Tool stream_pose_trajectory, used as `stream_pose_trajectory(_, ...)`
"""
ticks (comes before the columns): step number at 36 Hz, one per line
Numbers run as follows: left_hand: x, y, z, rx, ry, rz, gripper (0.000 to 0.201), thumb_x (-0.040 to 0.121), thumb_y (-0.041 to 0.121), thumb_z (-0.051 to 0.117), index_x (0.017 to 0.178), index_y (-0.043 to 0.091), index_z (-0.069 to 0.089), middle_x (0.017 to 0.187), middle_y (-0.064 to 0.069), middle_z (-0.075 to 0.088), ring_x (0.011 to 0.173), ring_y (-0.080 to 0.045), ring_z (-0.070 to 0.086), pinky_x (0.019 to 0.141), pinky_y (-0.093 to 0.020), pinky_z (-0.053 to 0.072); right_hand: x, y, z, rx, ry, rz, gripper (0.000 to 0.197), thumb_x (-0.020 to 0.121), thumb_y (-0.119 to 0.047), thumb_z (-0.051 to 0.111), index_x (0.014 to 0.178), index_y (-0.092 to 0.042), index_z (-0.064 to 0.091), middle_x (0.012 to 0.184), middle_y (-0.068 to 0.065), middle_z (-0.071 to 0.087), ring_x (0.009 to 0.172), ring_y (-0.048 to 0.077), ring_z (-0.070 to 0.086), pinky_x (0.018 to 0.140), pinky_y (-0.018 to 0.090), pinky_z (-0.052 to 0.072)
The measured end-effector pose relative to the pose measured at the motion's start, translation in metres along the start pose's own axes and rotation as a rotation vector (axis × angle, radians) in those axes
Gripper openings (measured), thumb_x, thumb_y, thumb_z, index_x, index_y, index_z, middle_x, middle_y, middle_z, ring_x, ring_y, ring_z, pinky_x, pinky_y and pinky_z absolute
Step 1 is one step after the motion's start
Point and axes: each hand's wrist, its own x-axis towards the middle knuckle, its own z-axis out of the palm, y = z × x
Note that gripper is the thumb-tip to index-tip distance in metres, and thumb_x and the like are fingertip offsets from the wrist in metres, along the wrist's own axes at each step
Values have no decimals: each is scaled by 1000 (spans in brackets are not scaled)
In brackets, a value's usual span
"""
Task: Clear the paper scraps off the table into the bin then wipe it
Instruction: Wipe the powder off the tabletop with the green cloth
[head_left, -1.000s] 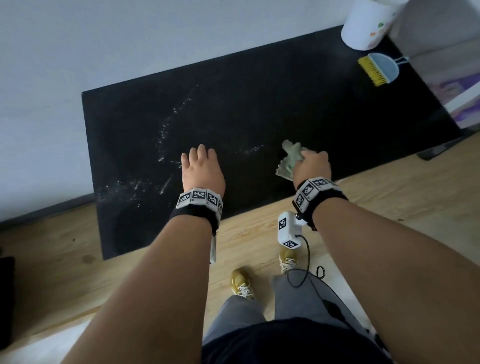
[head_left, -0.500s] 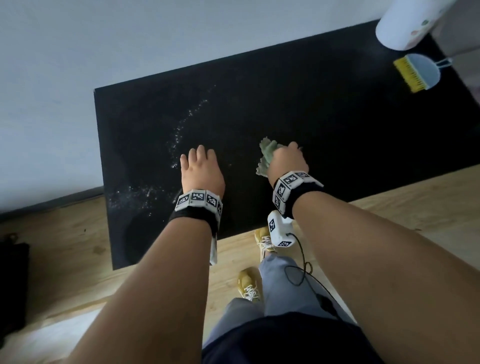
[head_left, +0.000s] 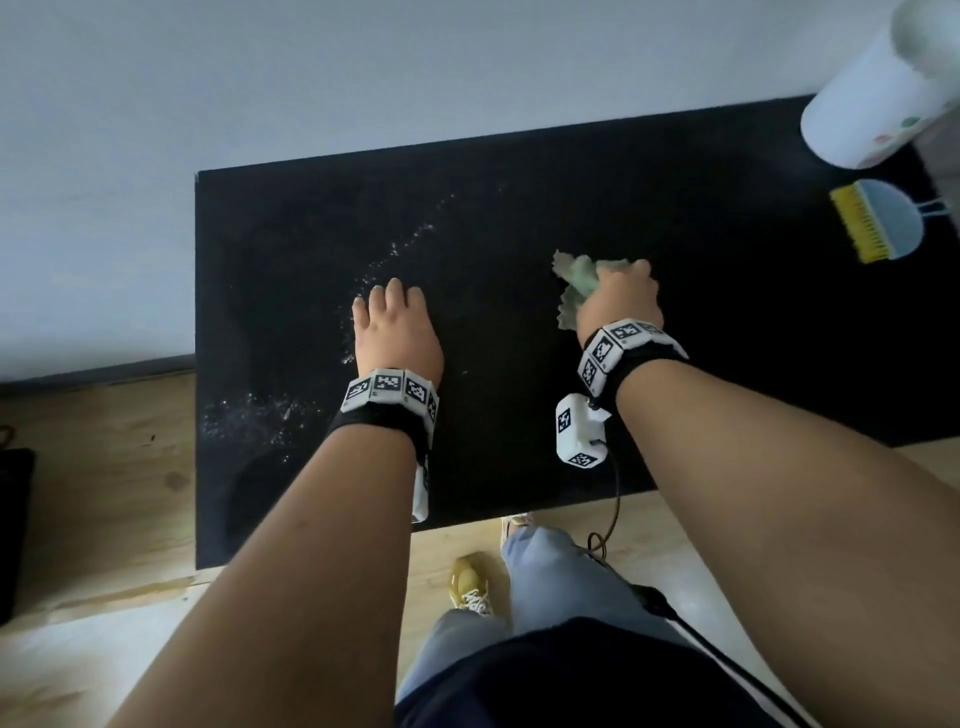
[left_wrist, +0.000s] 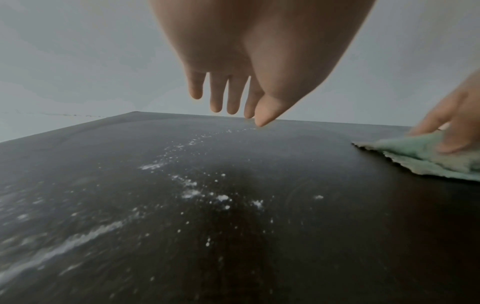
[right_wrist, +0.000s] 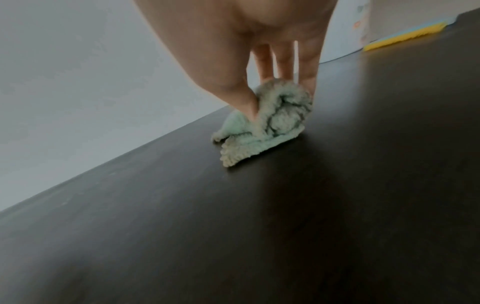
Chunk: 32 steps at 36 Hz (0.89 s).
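A black table (head_left: 519, 197) carries streaks of white specks and smears (head_left: 395, 249) on its left part. My right hand (head_left: 618, 299) grips a crumpled pale green cloth (head_left: 576, 278) and holds it down on the tabletop near the middle; thumb and fingers curl round the cloth (right_wrist: 275, 121). My left hand (head_left: 395, 327) hovers just above the table with straight, relaxed fingers (left_wrist: 221, 96) and holds nothing, right beside the white smears (left_wrist: 192, 193). The cloth (left_wrist: 426, 156) lies to its right.
A white bin (head_left: 872, 98) stands at the table's far right corner, with a blue dustpan and yellow brush (head_left: 872, 223) beside it. A grey wall (head_left: 363, 78) runs behind the table. Wooden floor (head_left: 93, 467) and my feet lie below the near edge.
My right hand has moved the cloth leftward and then farther from the near edge, toward the middle of the table. The left hand has stayed in place by the smears.
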Motion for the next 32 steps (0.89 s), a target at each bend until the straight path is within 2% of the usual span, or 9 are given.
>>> stream_pose_trajectory(4,10,1,-1,-13,-2,-16,46,93,10,39,138,10,40,149,-10,33,139,-29,28,119,-45,14,6,-12,5,-54,-51,12,31,98,-24,44,126,-17,55,132,9,40,120,26,43,86,37,47)
stream_pose_trajectory(9,22,-1,-3,-10,1,-39,47,93,11,39,140,11,39,150,-10,32,140,-29,27,119,-45,14,-5,-42,12,-98,-131,-161,32,94,-28,54,125,-21,57,136,7,36,124,26,40,86,38,46)
stream_pose_trajectory(13,32,0,-5,-15,10,-62,48,92,10,40,139,10,40,151,-11,32,140,-29,26,119,-45,14,-5,-57,15,47,-244,-264,39,91,-35,60,125,-18,56,132,6,42,116,26,50,89,40,50)
stream_pose_trajectory(17,39,1,-5,-34,26,-89,46,91,9,40,137,9,42,150,-11,33,140,-29,27,119,-45,14,5,-56,14,102,-202,-417,33,89,-21,56,120,-30,64,125,3,43,113,23,49,81,37,50)
stream_pose_trajectory(22,44,3,-6,-43,15,-97,48,93,10,42,141,9,39,152,-11,30,141,-29,25,119,-44,13,40,-50,-5,93,26,-277,39,91,-17,53,127,-28,59,132,7,41,120,26,45,88,39,49)
stream_pose_trajectory(26,53,2,-6,-40,13,-105,48,91,10,43,140,9,40,150,-10,32,139,-28,27,119,-44,14,73,-46,-12,22,-76,-54,38,94,-19,48,132,-19,55,136,8,37,124,28,40,93,40,43)
stream_pose_trajectory(28,58,0,-5,-42,8,-104,50,91,10,43,141,9,39,150,-9,31,140,-28,26,119,-45,13,80,-49,-6,-13,-100,-15,37,96,-20,48,132,-14,53,137,8,37,123,27,42,88,38,43)
stream_pose_trajectory(30,64,-2,-6,-45,-4,-96,51,92,10,42,142,9,37,151,-10,30,141,-28,25,119,-45,13,76,-58,-5,46,-95,18,39,96,-33,45,129,-14,53,134,5,44,117,24,49,75,34,40)
stream_pose_trajectory(32,69,-4,-6,-44,-15,-86,51,93,11,41,143,9,37,152,-10,29,141,-28,24,119,-45,13,69,-71,-2,157,-112,27,42,94,-42,44,125,-15,54,130,4,49,112,23,53,71,33,38)
